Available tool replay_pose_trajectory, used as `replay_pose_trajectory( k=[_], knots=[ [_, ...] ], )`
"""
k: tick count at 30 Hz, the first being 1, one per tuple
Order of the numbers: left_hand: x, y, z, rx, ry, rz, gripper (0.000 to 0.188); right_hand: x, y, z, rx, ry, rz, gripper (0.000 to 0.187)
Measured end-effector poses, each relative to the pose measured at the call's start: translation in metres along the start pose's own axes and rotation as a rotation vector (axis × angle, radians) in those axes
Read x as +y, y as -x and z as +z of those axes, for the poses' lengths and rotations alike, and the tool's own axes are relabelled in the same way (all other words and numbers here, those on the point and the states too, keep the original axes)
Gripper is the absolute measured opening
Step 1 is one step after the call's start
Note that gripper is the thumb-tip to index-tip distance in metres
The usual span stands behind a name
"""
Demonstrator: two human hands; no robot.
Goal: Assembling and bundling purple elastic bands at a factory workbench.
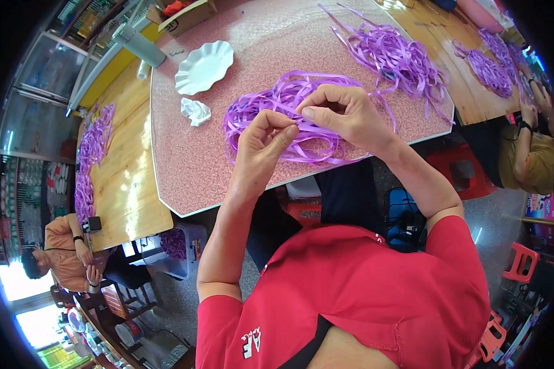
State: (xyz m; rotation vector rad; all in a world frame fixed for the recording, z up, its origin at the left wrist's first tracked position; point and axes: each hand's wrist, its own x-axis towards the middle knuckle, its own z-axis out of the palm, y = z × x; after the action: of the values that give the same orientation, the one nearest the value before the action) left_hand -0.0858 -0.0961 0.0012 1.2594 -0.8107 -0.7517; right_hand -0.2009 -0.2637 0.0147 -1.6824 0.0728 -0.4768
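Because it lies in a loose heap on the pink speckled table, the purple ribbon looks light, limp and slick, best taken by pinching a single flat strand. Above the heap, the right hand and left hand meet, fingers closed on one strand between them.

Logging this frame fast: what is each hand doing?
Left hand: closed, pinching a purple ribbon strand.
Right hand: closed, pinching the same strand.

hands: left, right pinch purple ribbon | pink table
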Motion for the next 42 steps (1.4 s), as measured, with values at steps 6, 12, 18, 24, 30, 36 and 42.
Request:
replay_pose_trajectory(
  k=[6,12,18,24,30,36,42],
  knots=[
    [0.002,0.005,-0.001,0.054,0.117,-0.004,0.012,-0.011,0.000,-0.005,-0.037,-0.266,0.215,0.019],
    [-0.005,0.011,-0.007,0.028,0.470,-0.098,0.013,0.000,0.000,-0.006,-0.021,-0.339,0.370,0.015],
    [-0.002,0.008,0.013,0.202,0.429,0.066,0.011,0.013,0.007,0.013,-0.002,-0.244,0.228,0.011],
    [-0.001,0.000,0.003,0.233,-0.758,0.705,0.017,-0.002,0.004,0.016,0.003,-0.267,0.276,0.014],
    [0.010,-0.005,-0.002,0.132,-1.053,0.868,0.017,-0.001,0.001,0.021,0.040,-0.358,0.329,0.014],
    [-0.001,0.004,0.007,0.286,-0.700,0.614,0.011,0.003,0.002,0.039,0.137,-0.516,0.259,0.010],
    [-0.002,0.001,0.004,-0.004,0.729,-0.107,0.012,0.019,-0.005,0.048,0.232,-0.206,-0.230,0.005]
  ],
)
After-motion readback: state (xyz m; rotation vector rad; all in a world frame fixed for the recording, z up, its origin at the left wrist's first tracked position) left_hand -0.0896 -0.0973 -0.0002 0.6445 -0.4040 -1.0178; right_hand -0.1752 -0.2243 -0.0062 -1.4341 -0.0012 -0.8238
